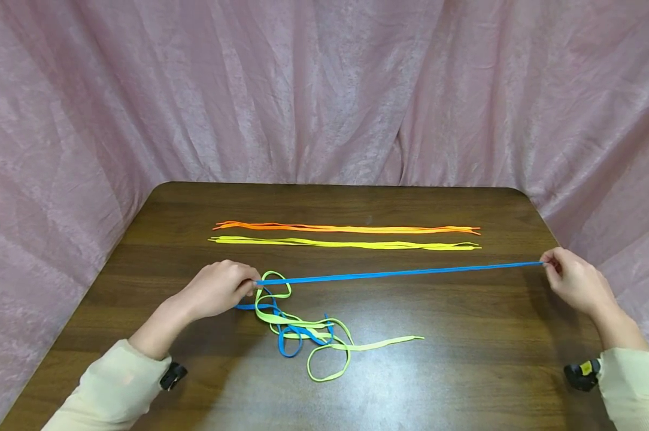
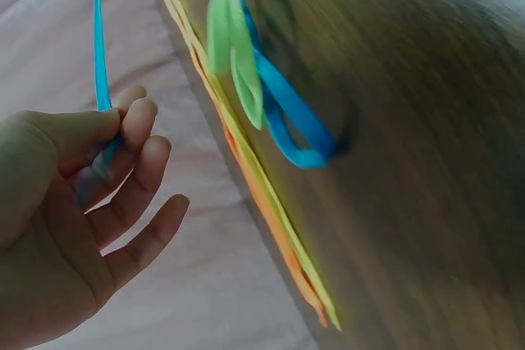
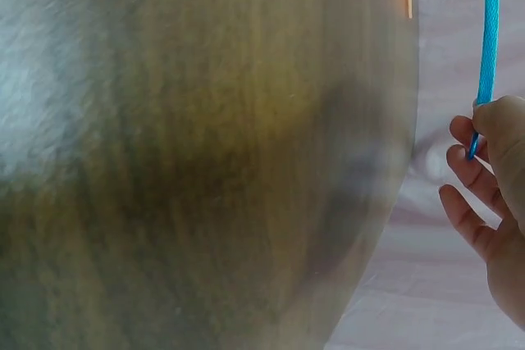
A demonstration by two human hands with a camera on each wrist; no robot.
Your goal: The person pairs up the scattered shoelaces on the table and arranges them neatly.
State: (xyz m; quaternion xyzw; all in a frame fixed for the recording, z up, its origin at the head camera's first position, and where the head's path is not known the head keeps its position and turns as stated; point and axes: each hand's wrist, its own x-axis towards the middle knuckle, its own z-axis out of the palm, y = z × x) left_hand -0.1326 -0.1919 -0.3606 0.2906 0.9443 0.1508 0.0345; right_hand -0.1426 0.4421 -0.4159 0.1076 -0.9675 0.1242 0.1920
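Observation:
A blue shoelace [image 1: 400,273] is stretched nearly straight between both hands above the table. My left hand [image 1: 224,287] pinches one end of the taut stretch between thumb and forefinger, the other fingers loosely bent in the left wrist view. At the far end, my right hand [image 1: 575,281] pinches the lace close to its tip, which pokes out below the thumb in the right wrist view. Beneath and beside the left hand lies a tangle of a light green shoelace [image 1: 330,378] and a blue lace [image 1: 289,354]. Whether this blue piece joins the stretched one is hidden.
Farther back on the brown wooden table [image 1: 464,383], orange laces [image 1: 260,227] and yellow laces [image 1: 346,244] lie in two straight, roughly parallel rows. Pink curtains [image 1: 324,90] hang around the table's back and sides.

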